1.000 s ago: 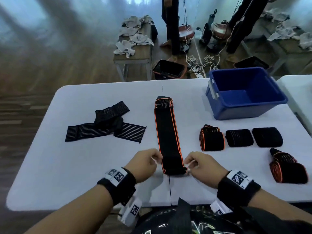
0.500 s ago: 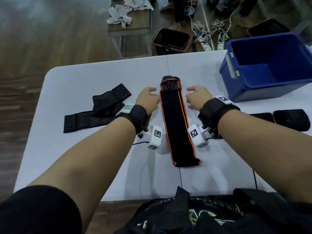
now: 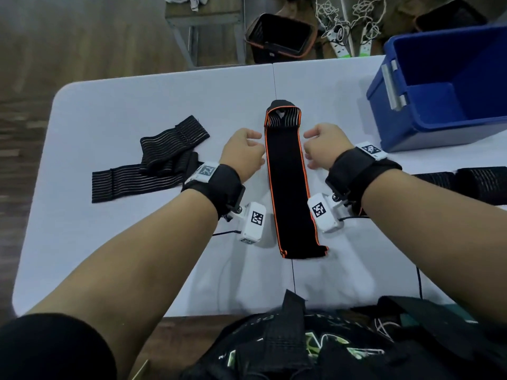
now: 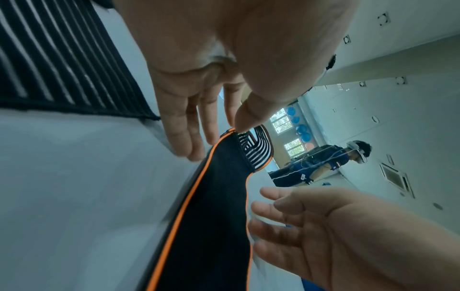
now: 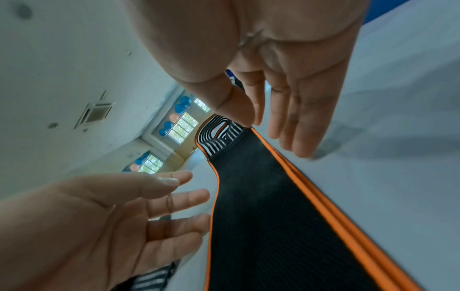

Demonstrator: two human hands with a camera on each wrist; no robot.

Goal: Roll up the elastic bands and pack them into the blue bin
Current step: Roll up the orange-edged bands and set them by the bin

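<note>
Here, the orange-edged band lies flat and unrolled along the middle of the white table, its striped far end folded over. The left hand and the right hand flank that far end, fingers relaxed and spread, holding nothing. The blue bin stands at the far right. A striped black band lies unrolled to the left.

No legible text anywhere (the white wrist tags carry only square black-and-white code patterns).
</note>
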